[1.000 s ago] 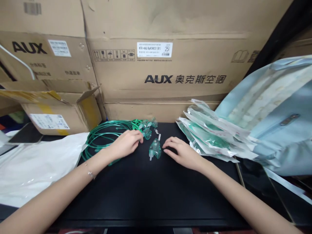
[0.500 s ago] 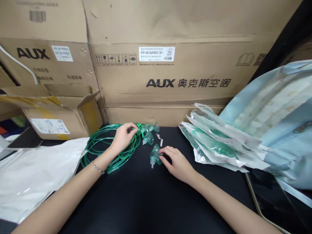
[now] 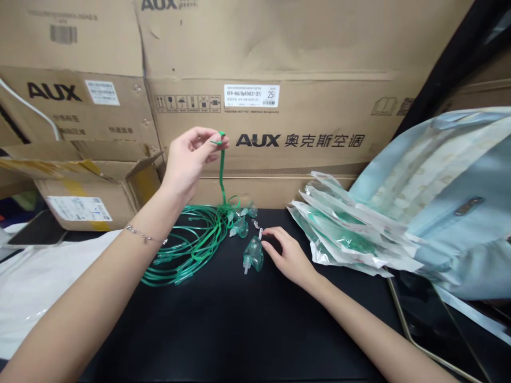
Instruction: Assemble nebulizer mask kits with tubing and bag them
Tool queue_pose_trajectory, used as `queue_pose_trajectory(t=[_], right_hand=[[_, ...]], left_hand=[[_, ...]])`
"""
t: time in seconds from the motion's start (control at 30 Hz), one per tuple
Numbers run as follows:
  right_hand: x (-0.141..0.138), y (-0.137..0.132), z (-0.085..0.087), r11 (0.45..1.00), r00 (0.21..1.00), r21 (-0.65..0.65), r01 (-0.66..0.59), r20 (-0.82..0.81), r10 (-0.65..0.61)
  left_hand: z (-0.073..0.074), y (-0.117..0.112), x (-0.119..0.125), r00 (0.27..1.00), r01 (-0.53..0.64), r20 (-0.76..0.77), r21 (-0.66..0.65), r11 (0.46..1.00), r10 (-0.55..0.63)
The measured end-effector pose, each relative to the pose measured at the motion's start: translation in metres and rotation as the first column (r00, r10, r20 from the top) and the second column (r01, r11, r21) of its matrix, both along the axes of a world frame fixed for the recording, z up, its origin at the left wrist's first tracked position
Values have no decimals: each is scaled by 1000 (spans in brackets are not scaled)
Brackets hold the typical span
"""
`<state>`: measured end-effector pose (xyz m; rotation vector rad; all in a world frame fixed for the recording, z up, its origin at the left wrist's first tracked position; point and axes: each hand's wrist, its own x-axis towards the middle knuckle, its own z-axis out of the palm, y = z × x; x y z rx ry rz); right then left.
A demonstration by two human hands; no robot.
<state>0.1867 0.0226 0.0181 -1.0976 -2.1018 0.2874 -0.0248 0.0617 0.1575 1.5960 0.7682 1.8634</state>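
My left hand (image 3: 191, 154) is raised in front of the big carton, thumb and fingers closed on a green elastic strap (image 3: 222, 173). The strap hangs straight down to a tangle of straps beside coiled green tubing (image 3: 195, 247) on the black table. My right hand (image 3: 289, 255) rests on the table with thumb and index finger slightly apart. Its fingertips are beside a small metal clip (image 3: 261, 234) and a clear green mask (image 3: 253, 254); whether they touch either I cannot tell. More green masks (image 3: 240, 227) lie behind, at the end of the tubing.
Packaged masks in clear bags (image 3: 351, 234) are stacked on the right, by a light blue bag (image 3: 455, 202) and a phone (image 3: 431, 319). On the left stand an open cardboard box (image 3: 88, 186) and a white package (image 3: 48, 282). A large carton (image 3: 255, 53) stands behind.
My left hand has risen from the tubing, pulling the green strap upward. My right hand has barely moved, its fingertips now slightly off the near mask. The view has shifted a little.
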Motion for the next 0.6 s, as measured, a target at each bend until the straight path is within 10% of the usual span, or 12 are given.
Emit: queue_pose_trajectory(t=[0.3, 0.6], right_hand=[[-82, 79, 55, 978, 996, -210, 14, -88, -33], [-87, 123, 24, 888, 982, -450, -92, -188, 7]], left_hand=[[23, -33, 14, 976, 177, -126, -34, 984, -180], [43, -101, -31, 996, 39, -83, 218, 975, -21]])
